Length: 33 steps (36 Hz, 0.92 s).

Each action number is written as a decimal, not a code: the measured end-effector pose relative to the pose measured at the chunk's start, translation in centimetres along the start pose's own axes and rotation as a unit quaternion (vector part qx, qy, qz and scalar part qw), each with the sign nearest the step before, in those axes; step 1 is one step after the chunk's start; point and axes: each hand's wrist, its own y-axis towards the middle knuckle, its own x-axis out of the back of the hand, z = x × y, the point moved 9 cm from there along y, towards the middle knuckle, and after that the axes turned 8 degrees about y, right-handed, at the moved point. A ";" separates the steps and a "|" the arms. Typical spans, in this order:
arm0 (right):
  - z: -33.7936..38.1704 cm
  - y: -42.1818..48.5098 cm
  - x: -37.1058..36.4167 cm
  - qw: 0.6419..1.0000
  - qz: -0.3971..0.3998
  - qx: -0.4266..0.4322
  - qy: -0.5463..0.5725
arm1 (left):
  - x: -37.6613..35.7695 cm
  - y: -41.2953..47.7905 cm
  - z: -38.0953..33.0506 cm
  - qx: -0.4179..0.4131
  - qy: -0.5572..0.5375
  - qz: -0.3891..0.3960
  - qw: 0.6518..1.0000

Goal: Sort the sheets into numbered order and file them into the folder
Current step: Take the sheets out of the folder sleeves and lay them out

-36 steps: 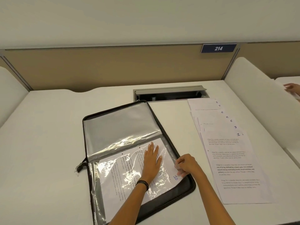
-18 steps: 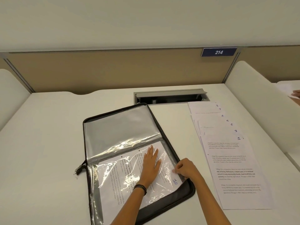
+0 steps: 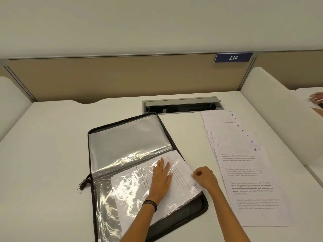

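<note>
**Operator:** What lies in front of me, largest item first?

**Manual:** The white surface (image 3: 52, 154) carries everything. At centre-left, the black zip folder (image 3: 185, 213) lies opened flat with its clear sleeves facing up. To your right, apart from the folder, a fan of printed sheets (image 3: 248, 172) rests on the surface. Their handwritten corner numbers read 2, 7, 4, 5, 6, 3, 1 from far to near, and sheet 1 is uppermost and nearest you. A grey cable hatch (image 3: 181, 103) is set into the surface just beyond the folder's far right corner.

**Operator:** Where is the page I am handling, and how are my hands set?

**Manual:** The single sheet (image 3: 181, 166) lies in the folder's near half, skewed to it and partly beneath a crinkled clear sleeve (image 3: 111, 203). Its right corner reaches the folder's right rim. That corner bears a handwritten number beginning with 1, and the rest is not legible. Your left hand (image 3: 161, 177) lies flat on the sleeve and sheet, fingers straight and close together, pointing away from you. Your right hand (image 3: 204, 177) pinches the single sheet's right edge with thumb and curled fingers, just beyond the numbered corner. A dark wristband (image 3: 150, 204) circles your left wrist.
</note>
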 end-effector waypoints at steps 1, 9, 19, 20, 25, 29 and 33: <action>0.1 -0.1 0.3 1.000 -0.009 0.004 0.007 | 0.0 0.1 0.0 0.002 0.001 0.001 1.000; 0.8 -0.7 2.5 0.994 -0.102 0.030 0.039 | 0.1 0.1 0.0 0.010 -0.006 -0.005 1.000; -0.1 -0.2 7.1 0.973 -0.213 0.026 0.088 | 0.4 0.2 -0.2 0.016 -0.012 -0.024 0.999; 0.0 -0.2 7.9 0.968 -0.229 0.029 0.096 | 0.4 0.3 -0.1 0.018 -0.016 -0.027 0.999; 0.6 -1.2 11.6 0.942 -0.303 0.057 0.129 | 0.5 0.8 -0.3 0.023 0.013 -0.030 0.999; 1.3 -2.0 13.9 0.922 -0.345 0.098 0.147 | 1.1 1.1 -0.8 0.033 0.010 -0.043 0.998; 2.6 -3.5 16.1 0.895 -0.384 0.167 0.153 | 1.9 1.8 -2.0 0.026 -0.016 -0.068 0.997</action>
